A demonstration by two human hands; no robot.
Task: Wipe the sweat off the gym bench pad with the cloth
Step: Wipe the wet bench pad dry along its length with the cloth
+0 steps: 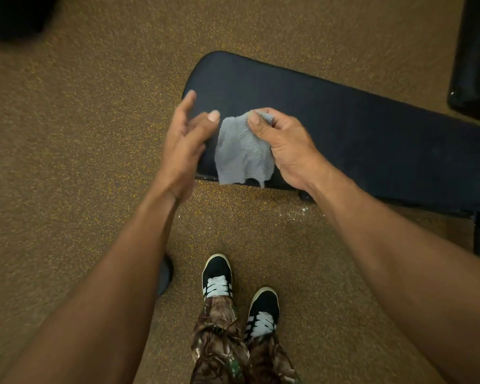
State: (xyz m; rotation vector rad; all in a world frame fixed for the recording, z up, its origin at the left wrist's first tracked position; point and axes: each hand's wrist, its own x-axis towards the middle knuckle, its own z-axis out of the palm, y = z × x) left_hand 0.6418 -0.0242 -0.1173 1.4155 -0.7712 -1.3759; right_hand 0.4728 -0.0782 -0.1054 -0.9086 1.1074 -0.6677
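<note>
The gray cloth [243, 151] in the middle of the frame looks soft, light and floppy. The right hand [286, 151] pinches its top, and the left hand [185, 142] is spread beside it. Bunching it up in the palm should work best for rubbing the dark bench pad [358, 128].

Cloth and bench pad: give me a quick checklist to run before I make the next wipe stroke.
1. Grip: the right hand pinches the grey cloth at its top. Ok.
2. Cloth spread flat for wiping: it hangs bunched from that pinch. Not ok.
3. Cloth touching the bench pad: it hangs over the pad's end, but contact is unclear. Cannot tell.
4. Left hand free: it is open beside the cloth and holds nothing. Ok.
5. Sweat spots located: the dark pad shows no clear marks. Cannot tell.
</note>
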